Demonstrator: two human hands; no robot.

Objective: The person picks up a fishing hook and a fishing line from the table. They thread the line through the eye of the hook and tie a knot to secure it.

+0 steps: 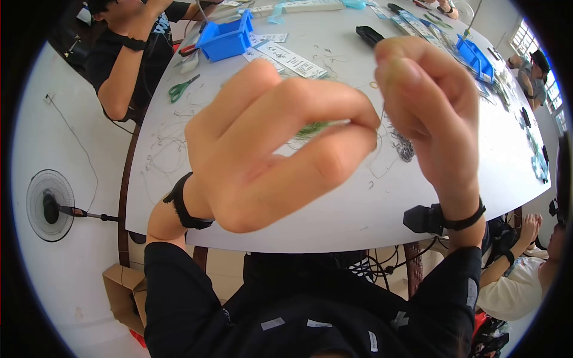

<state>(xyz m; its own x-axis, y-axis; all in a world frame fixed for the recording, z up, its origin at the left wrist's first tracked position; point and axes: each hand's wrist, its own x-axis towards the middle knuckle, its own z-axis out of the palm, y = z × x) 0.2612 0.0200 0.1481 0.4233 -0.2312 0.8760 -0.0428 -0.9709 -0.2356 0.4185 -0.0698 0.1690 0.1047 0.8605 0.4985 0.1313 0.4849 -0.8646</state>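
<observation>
Thin line (pixel 382 114) held between left hand (pixel 224 143) and right hand (pixel 439 110), above the white table (pixel 316 224).
At the left, the left hand has its thumb and forefinger tips together, clamped on the thin line, which is in the small gap between the hands. I judge it very light, flexible and probably slippery, easy to kink; a fingertip pinch near its end seems the best hold. Its long axis is steep, almost upright in the view; below the left fingertips, a loose part seems to curve downward. At the right, the right hand has thumb and curled forefinger together, seemingly clamped on the upper part, although blur hides the exact contact. Just beside it in the view lies a dark pile of small hooks (pixel 403 147).
</observation>
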